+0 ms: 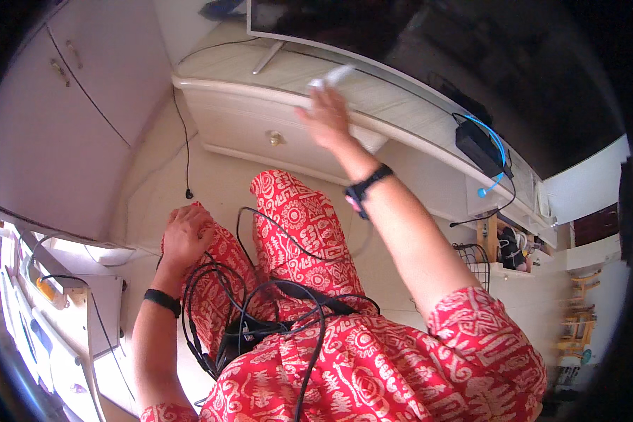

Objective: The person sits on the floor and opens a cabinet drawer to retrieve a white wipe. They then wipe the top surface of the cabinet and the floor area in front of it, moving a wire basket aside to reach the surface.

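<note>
My right hand (327,117) reaches over the front edge of a pale TV cabinet (295,97), below the television (401,31). A small white cloth or tissue (338,75), blurred by motion, is at its fingertips on the cabinet top. The thumb sticks out to the left. My left hand (189,229) rests on my left knee, its fingers draped over the red patterned trousers (295,216), and nothing shows in it. Loops of black cable (211,269) lie across my lap.
A black power adapter (475,145) with a blue cable (498,140) sits at the cabinet's right. The drawer has a round knob (274,138). A black cord (187,153) hangs at the cabinet's left end. Wardrobe doors (74,142) stand left; a white rack (47,337) is lower left.
</note>
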`<action>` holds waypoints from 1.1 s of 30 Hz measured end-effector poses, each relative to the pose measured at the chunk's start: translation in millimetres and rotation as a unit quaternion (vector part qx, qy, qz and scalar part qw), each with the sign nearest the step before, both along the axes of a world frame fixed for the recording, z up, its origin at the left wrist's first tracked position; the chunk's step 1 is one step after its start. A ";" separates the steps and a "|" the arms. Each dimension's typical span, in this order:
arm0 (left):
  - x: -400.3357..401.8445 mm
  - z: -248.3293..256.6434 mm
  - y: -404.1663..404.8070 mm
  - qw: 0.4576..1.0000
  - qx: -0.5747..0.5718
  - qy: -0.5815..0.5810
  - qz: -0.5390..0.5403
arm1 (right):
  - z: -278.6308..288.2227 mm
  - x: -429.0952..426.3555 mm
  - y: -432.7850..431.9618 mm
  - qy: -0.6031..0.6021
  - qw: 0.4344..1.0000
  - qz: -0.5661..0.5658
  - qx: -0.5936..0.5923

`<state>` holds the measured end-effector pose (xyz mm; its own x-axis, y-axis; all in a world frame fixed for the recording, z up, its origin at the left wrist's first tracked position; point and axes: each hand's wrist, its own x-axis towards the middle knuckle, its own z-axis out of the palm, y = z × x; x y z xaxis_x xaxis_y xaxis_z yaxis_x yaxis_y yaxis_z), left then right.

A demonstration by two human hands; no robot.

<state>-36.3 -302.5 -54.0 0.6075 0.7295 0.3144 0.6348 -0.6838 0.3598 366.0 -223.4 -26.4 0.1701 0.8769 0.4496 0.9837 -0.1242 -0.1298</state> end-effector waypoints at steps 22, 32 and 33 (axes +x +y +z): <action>-1.5 -17.0 3.0 1.000 -0.016 0.011 0.023 | 60.2 18.1 19.4 0.277 0.959 0.043 0.039; -3.3 -4.2 -5.7 1.000 0.005 -0.007 0.030 | 42.3 -23.4 31.3 0.060 0.991 0.099 -0.066; -4.1 -1.5 -6.8 0.999 0.003 -0.014 0.037 | 40.6 -39.6 36.5 0.023 0.992 0.098 -0.070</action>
<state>-40.4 -309.3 -55.5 0.5436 0.7700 0.3341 0.6730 -0.6377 0.3746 326.5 -186.9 14.2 0.0063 0.9483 0.3172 0.9843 0.0500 -0.1692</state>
